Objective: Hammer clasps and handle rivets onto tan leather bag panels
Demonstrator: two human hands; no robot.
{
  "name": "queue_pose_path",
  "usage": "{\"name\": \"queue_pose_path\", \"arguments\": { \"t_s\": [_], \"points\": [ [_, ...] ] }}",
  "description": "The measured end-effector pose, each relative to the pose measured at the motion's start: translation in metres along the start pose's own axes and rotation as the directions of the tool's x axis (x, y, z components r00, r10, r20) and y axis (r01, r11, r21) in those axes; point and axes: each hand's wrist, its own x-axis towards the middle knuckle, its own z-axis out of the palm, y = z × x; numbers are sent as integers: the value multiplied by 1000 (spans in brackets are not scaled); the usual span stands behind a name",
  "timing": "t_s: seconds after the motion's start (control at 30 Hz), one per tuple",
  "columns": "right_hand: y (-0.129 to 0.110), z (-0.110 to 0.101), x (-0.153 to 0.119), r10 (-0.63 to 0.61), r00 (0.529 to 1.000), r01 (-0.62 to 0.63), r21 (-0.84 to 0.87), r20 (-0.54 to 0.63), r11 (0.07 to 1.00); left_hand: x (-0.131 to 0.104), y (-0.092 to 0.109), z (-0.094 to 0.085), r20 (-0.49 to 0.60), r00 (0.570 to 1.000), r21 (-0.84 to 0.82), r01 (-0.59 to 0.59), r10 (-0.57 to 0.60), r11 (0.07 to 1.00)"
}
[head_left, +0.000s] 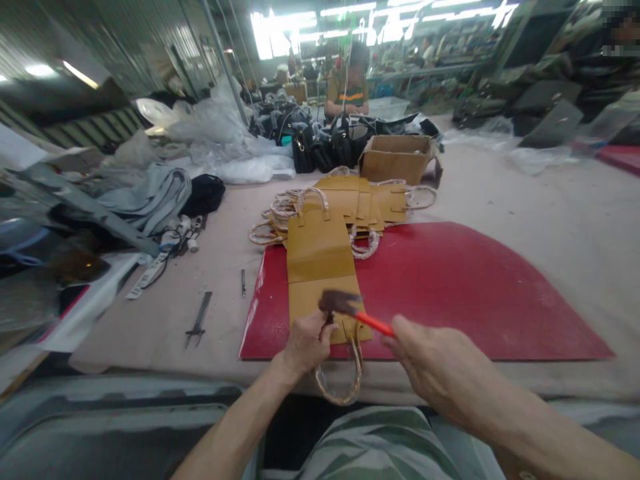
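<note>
My right hand is closed round the red handle of a hammer, whose dark head is over my left hand. Between the fingers of my left hand stands a small dark metal punch, mostly covered by the fingers and the hammer head. Whether the head touches the punch I cannot tell. Beneath them lies a mustard-yellow bag panel, flat and creased across its middle. A wrapped loop handle at its near end hangs over the table edge, and another arches at its far end.
A red board lies under the panel. Behind are stacked yellow panels, a cardboard box and black bags. At left lie a pronged tool and a thin metal rod. A person sits across the table.
</note>
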Motion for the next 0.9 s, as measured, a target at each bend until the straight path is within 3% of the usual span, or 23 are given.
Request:
{"name": "queue_pose_path", "arguments": {
  "t_s": [0.03,0.1,0.27,0.43,0.6,0.73,0.8,0.9],
  "points": [
    [6,9,-3,39,992,-32,-57,117,998,0,0,0,6,1000,0,2,-2,1000],
    [18,25,-3,129,967,-105,-119,218,987,0,0,-1,18,1000,-4,3,-3,1000],
    [31,70,29,368,881,-350,-111,299,930,3,2,-4,40,999,-10,11,-11,1000],
    [32,127,54,458,812,-437,-144,362,888,6,3,-11,90,993,-89,85,-77,992],
    [34,139,52,488,792,-474,-134,366,870,2,4,-11,51,981,-246,193,-186,950],
    [34,137,50,503,784,-493,-127,363,860,-5,11,-14,-16,991,-257,124,-133,958],
    [34,137,50,511,779,-501,-129,363,856,-3,6,-27,-101,962,-304,214,-255,928],
    [35,138,51,507,781,-498,-127,364,858,7,-26,-65,-278,804,-319,439,-526,840]
  ]
}}
